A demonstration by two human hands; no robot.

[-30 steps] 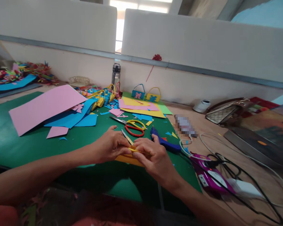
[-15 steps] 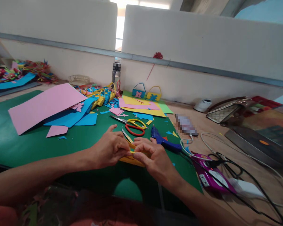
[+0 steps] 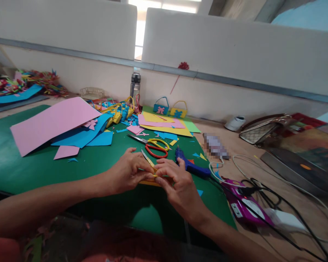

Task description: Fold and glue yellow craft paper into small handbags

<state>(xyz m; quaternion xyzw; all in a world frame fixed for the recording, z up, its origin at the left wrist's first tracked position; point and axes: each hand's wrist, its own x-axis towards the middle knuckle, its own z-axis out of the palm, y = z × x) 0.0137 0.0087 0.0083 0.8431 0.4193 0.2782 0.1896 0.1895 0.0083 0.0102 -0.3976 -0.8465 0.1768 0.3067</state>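
My left hand (image 3: 131, 171) and my right hand (image 3: 179, 182) meet in front of me, fingertips pinched on a small folded yellow craft-sheet piece (image 3: 149, 183). Most of that piece is hidden behind the fingers; whether it is paper or foam I cannot tell. Just beyond the hands lie scissors (image 3: 156, 150) with a red and a yellow handle loop, pointing left. A slim blade of a cutter (image 3: 147, 157) reaches down toward my left fingertips. Right of my right hand rests a blue glue gun (image 3: 192, 166), nozzle pointing up and left.
On the green mat (image 3: 112, 214) lie a pink sheet (image 3: 54, 122), blue sheets (image 3: 79, 136) and scraps. Small blue (image 3: 160, 109) and yellow (image 3: 178, 110) handbags stand at the wall. A purple power strip (image 3: 247, 203) with cables, a phone (image 3: 215, 145) and a purse (image 3: 262, 129) are to the right.
My right fingers have shifted and curl closer against my left fingertips. Less of the yellow piece shows below the hands. The scissors and glue gun have not moved.
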